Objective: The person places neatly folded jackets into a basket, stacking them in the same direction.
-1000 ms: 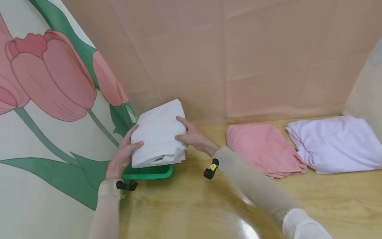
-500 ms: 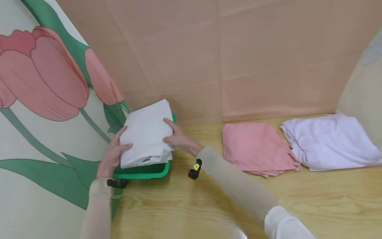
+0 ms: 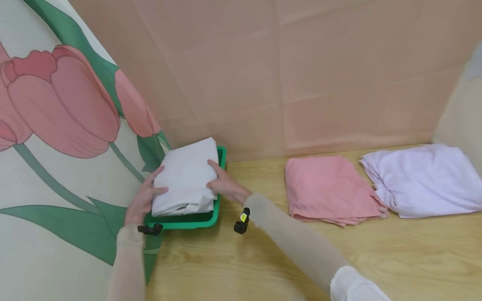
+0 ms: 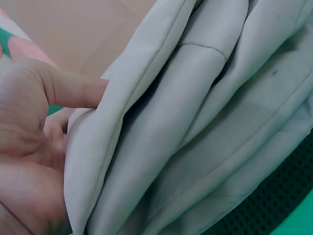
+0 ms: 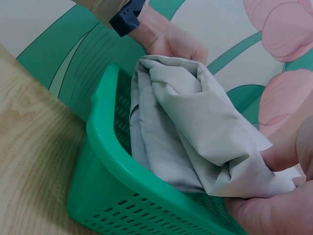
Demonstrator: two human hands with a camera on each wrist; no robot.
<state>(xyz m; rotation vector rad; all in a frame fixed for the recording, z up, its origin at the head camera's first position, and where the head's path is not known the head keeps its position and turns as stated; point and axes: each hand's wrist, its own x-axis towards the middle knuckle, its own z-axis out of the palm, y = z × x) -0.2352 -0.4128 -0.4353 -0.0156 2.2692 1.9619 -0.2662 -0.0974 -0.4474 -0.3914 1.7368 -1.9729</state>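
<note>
A thick folded white cloth [image 3: 184, 175] is held level between both hands, its lower part inside the mouth of a green plastic basket [image 3: 216, 217]. My left hand [image 3: 141, 200] grips the cloth's left side, thumb on top. On the opposite side my right hand [image 3: 227, 184] pinches the edge, thumb and fingertip showing on the upper face. Loose layers of the cloth [image 5: 195, 122] sag at the near side, as the right wrist view shows. The basket's perforated wall [image 5: 132, 210] stands close below. The fingers under the cloth are hidden.
On the wooden surface [image 3: 263, 259] lie a folded pink cloth [image 3: 331, 188] and, right of it, a folded pale lilac cloth [image 3: 425, 179]. A tulip-painted wall [image 3: 67, 175] borders the basket on the left; a pinkish-brown covering [image 3: 263, 83] hangs behind.
Both hands have moved left and down with the white cloth, which sits lower in the basket. More of the basket's right rim shows. The pink and lilac cloths stay put.
</note>
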